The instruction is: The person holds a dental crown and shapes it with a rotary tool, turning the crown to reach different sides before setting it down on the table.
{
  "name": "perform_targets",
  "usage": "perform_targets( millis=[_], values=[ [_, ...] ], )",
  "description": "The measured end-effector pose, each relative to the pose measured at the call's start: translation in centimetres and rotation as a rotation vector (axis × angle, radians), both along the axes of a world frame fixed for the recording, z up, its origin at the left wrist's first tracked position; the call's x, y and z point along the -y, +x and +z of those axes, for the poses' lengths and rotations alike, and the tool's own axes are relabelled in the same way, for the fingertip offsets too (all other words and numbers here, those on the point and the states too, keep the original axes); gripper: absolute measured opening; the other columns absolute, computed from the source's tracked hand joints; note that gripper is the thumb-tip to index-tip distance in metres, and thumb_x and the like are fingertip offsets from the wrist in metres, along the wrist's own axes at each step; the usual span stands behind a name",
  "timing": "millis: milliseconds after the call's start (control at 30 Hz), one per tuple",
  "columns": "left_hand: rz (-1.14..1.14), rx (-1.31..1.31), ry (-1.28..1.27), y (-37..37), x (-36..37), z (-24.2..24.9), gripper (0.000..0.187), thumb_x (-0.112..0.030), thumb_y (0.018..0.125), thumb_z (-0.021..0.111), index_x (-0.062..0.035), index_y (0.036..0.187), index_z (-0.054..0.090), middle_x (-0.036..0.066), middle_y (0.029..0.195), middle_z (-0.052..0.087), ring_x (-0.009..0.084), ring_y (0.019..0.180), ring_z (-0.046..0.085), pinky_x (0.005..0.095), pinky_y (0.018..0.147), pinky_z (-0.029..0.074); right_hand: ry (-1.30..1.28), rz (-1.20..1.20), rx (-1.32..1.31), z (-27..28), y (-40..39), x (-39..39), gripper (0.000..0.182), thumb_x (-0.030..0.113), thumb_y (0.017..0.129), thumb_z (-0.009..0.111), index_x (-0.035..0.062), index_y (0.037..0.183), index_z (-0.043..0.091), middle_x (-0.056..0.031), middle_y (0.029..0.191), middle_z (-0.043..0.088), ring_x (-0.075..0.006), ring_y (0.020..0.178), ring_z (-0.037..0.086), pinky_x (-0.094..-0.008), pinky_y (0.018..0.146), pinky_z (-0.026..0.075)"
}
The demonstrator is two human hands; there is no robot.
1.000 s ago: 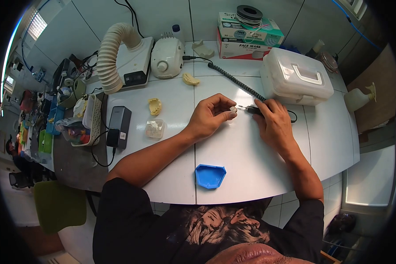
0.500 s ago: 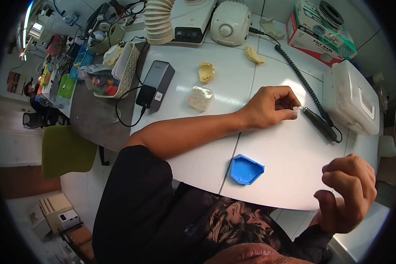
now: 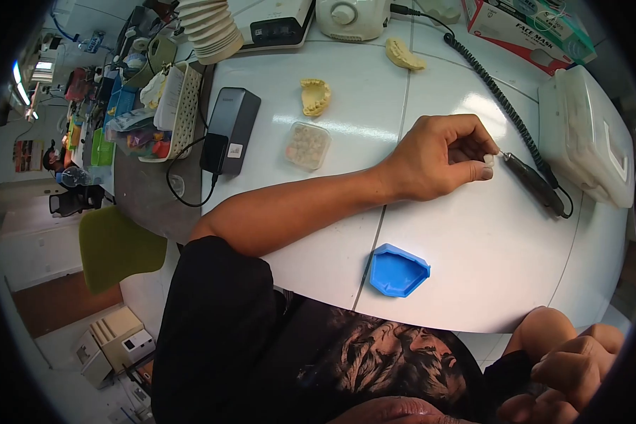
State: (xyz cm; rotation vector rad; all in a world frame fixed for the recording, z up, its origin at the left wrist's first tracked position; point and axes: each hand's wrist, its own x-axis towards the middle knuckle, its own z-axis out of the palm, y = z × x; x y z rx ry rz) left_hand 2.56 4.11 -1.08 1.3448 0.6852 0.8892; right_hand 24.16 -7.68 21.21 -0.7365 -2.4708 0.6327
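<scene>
My left hand [image 3: 441, 159] reaches across the white table and pinches a small whitish tooth-like piece [image 3: 489, 161] between thumb and fingers. Just right of those fingertips lies a black rotary handpiece [image 3: 533, 185] with a coiled cord, its metal tip close to the piece. At the lower right, beyond the table edge, is my right hand [image 3: 572, 371], its fingers curled in and nothing visible in them. A blue mould tray [image 3: 399, 272] sits near the front edge. Left of my left hand stand a clear box of small whitish pieces [image 3: 308, 146] and a yellow dental cast [image 3: 315, 97].
Another yellow cast [image 3: 405, 54] lies toward the back, near a white control unit [image 3: 349, 15]. A grey power unit [image 3: 239, 127] with cables stands left. A white case [image 3: 587, 134] and a face mask box [image 3: 522, 32] occupy the right. A ribbed hose [image 3: 208, 32] hangs at the back left.
My right hand has dropped lower and toward my body, away from the table. My left hand keeps its pinch on the small piece near the handpiece. The view has shifted slightly.
</scene>
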Motion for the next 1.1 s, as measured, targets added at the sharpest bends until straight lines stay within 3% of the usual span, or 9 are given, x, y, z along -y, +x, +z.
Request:
perform_targets(
  millis=[133,233,333,367,467,733,867,967,1100],
  values=[
    [-0.011,-0.053,0.008,-0.2,0.2,0.4,0.026,-0.002,0.097,0.082,0.0003,0.119,0.07,0.007,0.111,0.076,0.0137,0.108,0.074,0.0305,0.101,0.061,-0.072,0.052,0.001,0.3,0.3,-0.6,0.029,0.01,0.073,0.082,0.0027,0.088,0.057,-0.0154,0.075,0.06,-0.0194,0.056,0.062,-0.0317,0.045,0.033],
    [-0.02,-0.032,-0.007,-0.3,0.2,0.3,0.026,-0.004,0.097,0.082,-0.0002,0.12,0.07,0.008,0.112,0.076,0.0131,0.108,0.073,0.0302,0.102,0.06,0.011,0.118,0.117,0.6,1.0,-0.8,0.03,0.01,0.077,0.084,0.003,0.085,0.056,-0.0151,0.076,0.061,-0.0182,0.055,0.061,-0.0316,0.045,0.033],
    [-0.026,-0.041,-0.009,-0.3,0.2,0.3,0.026,-0.003,0.098,0.082,-0.0001,0.121,0.07,0.007,0.111,0.075,0.013,0.107,0.073,0.0305,0.102,0.06,0.069,-0.015,0.006,0.1,1.0,-0.1,0.029,0.007,0.084,0.085,0.0024,0.093,0.057,-0.0141,0.075,0.061,-0.0169,0.054,0.061,-0.0313,0.044,0.033],
    [-0.029,-0.059,-0.009,-0.4,0.3,0.5,0.026,-0.003,0.098,0.082,0.0,0.121,0.07,0.007,0.111,0.075,0.0131,0.107,0.073,0.0306,0.102,0.06,0.058,0.023,0.082,1.1,1.8,-0.4,0.034,0.006,0.089,0.085,0.0023,0.105,0.055,-0.0124,0.076,0.062,-0.016,0.054,0.06,-0.0311,0.043,0.034],
    [-0.031,-0.078,-0.02,-0.3,0.4,0.5,0.027,-0.003,0.099,0.081,0.0004,0.122,0.069,0.007,0.111,0.075,0.0132,0.107,0.073,0.0298,0.101,0.06,0.071,0.049,-0.07,0.1,2.4,-0.8,0.036,0.004,0.09,0.084,0.003,0.107,0.052,-0.0121,0.076,0.061,-0.0164,0.053,0.06,-0.0315,0.042,0.034],
    [-0.028,-0.065,-0.036,-0.3,0.4,0.5,0.026,-0.003,0.1,0.08,0.0008,0.123,0.069,0.008,0.113,0.074,0.0134,0.108,0.073,0.0287,0.1,0.06,0.024,0.128,0.102,1.6,3.2,-1.0,0.034,0.004,0.086,0.088,0.0049,0.094,0.055,-0.0096,0.077,0.057,-0.0146,0.054,0.054,-0.0318,0.046,0.032],
    [0.005,-0.038,-0.024,-0.2,0.3,0.1,0.025,-0.005,0.098,0.081,0.0009,0.12,0.071,0.008,0.109,0.076,0.013,0.105,0.073,0.0288,0.097,0.061,0.04,0.083,0.11,2.3,3.7,-0.9,0.033,0.007,0.088,0.088,0.006,0.102,0.058,-0.0077,0.078,0.058,-0.0161,0.058,0.057,-0.0317,0.046,0.032],
    [0.018,-0.027,-0.014,0.0,0.5,-0.1,0.025,-0.006,0.098,0.082,0.0014,0.119,0.072,0.008,0.109,0.076,0.0132,0.103,0.073,0.0286,0.095,0.061,0.311,-0.248,-0.247,-1.8,2.5,0.4,0.033,0.002,0.065,0.086,0.008,0.085,0.06,-0.0052,0.071,0.06,-0.0141,0.049,0.047,-0.0311,0.048,0.036],
    [0.021,-0.032,-0.003,-0.1,0.4,0.0,0.024,-0.005,0.099,0.081,0.0018,0.12,0.072,0.008,0.11,0.075,0.0136,0.104,0.073,0.0289,0.096,0.062,-0.075,-0.127,0.197,3.9,7.7,1.6,0.033,0.012,0.071,0.089,0.016,0.085,0.059,0.0032,0.069,0.059,-0.0086,0.055,0.053,-0.033,0.06,0.039]
  ],
)
